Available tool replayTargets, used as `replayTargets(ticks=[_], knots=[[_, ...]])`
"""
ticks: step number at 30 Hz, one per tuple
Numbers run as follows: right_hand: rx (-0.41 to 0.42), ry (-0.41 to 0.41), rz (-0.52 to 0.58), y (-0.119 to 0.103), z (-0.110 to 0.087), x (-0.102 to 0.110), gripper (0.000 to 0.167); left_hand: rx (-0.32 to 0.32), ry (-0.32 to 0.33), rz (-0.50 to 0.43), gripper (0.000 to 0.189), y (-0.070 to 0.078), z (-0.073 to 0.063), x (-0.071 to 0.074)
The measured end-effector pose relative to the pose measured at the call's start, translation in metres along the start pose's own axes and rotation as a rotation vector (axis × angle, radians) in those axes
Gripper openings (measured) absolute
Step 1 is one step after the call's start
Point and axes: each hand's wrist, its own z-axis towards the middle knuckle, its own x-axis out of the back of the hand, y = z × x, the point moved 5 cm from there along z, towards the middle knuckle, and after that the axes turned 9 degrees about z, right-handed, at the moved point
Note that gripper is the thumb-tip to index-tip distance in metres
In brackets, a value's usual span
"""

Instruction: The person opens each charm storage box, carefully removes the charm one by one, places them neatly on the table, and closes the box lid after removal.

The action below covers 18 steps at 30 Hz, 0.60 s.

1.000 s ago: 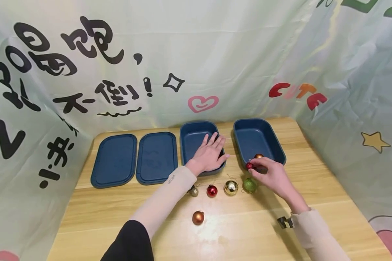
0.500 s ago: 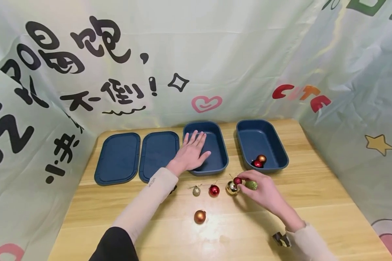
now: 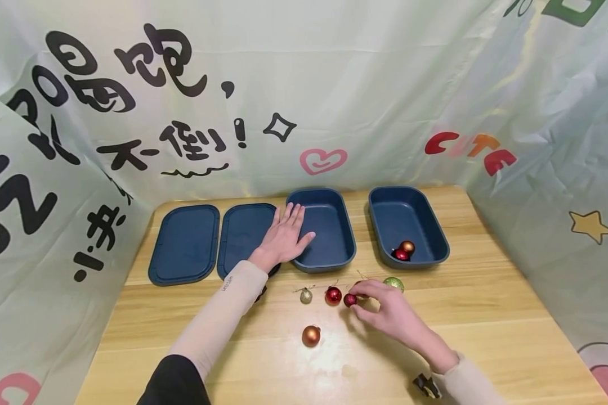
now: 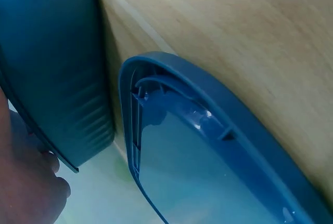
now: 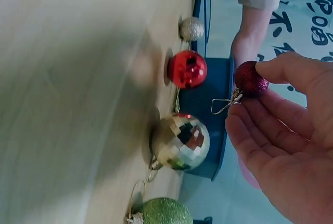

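The pale cloth [image 3: 365, 84] behind the table [image 3: 486, 349] carries the word "CUTE" [image 3: 470, 152] at right: red C, pale pink U, orange T, red E. At upper left, large black Chinese characters [image 3: 157, 59] read "喝饱" and end in a comma; below them stands "不倒" [image 3: 162, 147] with an exclamation mark [image 3: 240, 133]. On the left fold, more big black characters [image 3: 22, 202] are bent or cut off, too broken to read surely. Small dark lettering [image 3: 227, 283] on the left sleeve [image 3: 210, 315] is too tiny to make out. The right wrist view shows part of the cloth's black writing [image 5: 320, 24] sideways.
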Motion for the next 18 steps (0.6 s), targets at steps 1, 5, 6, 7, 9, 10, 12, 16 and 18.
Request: replayTargets(ticks=[1, 5, 6, 7, 9, 10, 12, 16, 18], knots=[[0.002, -0.004, -0.003, -0.001, -0.001, -0.002, 0.032, 0.001, 0.002, -0.001, 0.083, 0.0, 0.0, 0.0], [0.021, -0.016, 0.014, -0.003, -0.003, -0.008, 0.033, 0.003, 0.002, -0.015, 0.083, 0.0, 0.0, 0.0], [0.029, -0.018, 0.018, -0.004, -0.003, -0.01, 0.033, 0.004, 0.002, -0.017, 0.083, 0.0, -0.001, 0.0], [0.035, -0.02, 0.02, -0.004, -0.004, -0.012, 0.033, 0.005, 0.001, -0.022, 0.083, 0.0, -0.001, 0.001], [0.044, -0.027, 0.022, -0.005, -0.005, -0.016, 0.033, 0.007, -0.001, -0.028, 0.083, 0.0, 0.0, 0.001], [0.047, -0.033, 0.023, -0.005, -0.006, -0.018, 0.033, 0.008, -0.003, -0.034, 0.084, 0.0, 0.0, 0.001], [0.057, -0.041, 0.02, -0.006, -0.008, -0.021, 0.033, 0.01, -0.009, -0.043, 0.084, 0.0, 0.0, 0.001], [0.066, -0.061, 0.03, -0.007, -0.011, -0.027, 0.031, 0.014, -0.021, -0.056, 0.084, 0.0, 0.001, 0.002], [0.069, -0.07, 0.037, -0.006, -0.012, -0.031, 0.03, 0.015, -0.022, -0.051, 0.084, 0.001, 0.0, 0.002]])
